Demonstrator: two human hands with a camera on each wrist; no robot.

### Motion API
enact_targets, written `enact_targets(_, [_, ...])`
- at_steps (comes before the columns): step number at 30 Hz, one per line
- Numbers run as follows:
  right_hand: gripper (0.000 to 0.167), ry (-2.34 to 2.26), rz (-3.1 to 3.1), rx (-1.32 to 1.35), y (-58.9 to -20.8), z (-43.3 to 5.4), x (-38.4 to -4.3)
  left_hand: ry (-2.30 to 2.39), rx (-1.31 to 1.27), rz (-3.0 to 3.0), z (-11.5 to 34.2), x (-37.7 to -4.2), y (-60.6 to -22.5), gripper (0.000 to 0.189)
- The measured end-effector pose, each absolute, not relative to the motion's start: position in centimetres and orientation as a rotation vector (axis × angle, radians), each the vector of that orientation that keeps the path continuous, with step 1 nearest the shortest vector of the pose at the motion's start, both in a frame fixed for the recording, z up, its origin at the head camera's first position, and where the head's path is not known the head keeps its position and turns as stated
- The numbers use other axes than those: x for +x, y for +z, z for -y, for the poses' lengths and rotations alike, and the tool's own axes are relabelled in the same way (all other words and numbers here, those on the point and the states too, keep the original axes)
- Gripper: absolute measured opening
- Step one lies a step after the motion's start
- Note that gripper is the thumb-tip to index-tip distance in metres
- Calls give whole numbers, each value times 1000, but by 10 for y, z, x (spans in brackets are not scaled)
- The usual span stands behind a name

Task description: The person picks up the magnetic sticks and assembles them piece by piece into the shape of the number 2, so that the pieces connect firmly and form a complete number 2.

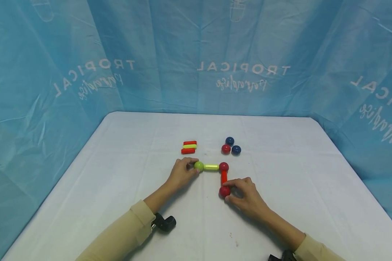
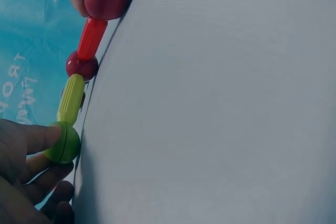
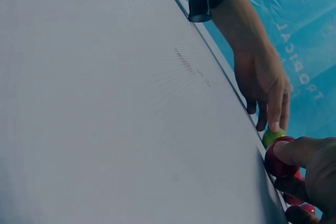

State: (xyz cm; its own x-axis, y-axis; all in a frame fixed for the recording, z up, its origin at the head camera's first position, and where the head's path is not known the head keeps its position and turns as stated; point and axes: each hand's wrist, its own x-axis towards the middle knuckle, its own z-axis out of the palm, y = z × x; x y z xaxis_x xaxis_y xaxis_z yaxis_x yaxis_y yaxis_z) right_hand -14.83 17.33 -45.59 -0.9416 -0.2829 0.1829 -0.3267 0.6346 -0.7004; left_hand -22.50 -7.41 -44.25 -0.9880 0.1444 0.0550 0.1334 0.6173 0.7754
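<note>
An L-shaped chain of balls and rods lies on the white table. My left hand point(image 1: 182, 173) pinches the green ball point(image 1: 199, 166) at its left end between thumb and fingers. From that ball a yellow-green rod point(image 1: 211, 167) runs to a red corner ball point(image 1: 223, 166). A red rod point(image 1: 224, 177) leads from the corner toward me to another red ball point(image 1: 224, 192), which my right hand point(image 1: 246, 197) pinches. In the left wrist view the whole chain shows, with the green ball point(image 2: 63, 142) nearest. The right wrist view shows the near red ball point(image 3: 282, 157) under my right thumb.
Behind the chain, two red rods point(image 1: 188, 150) and a yellow-green rod point(image 1: 190, 146) lie side by side. To their right sit two blue balls point(image 1: 236, 150) and a red ball point(image 1: 226, 149). A blue printed curtain point(image 1: 176, 90) surrounds the white table point(image 1: 281, 159).
</note>
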Motion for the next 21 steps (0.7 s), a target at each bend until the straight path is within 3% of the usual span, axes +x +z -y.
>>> enact_targets(13, [41, 1246, 2787, 482, -455, -173, -151, 1367, 260, -2793, 75, -228, -439, 39])
enact_targets(21, [42, 1252, 2783, 484, -457, -174, -151, 1477, 146, -2827, 91, -241, -436, 36])
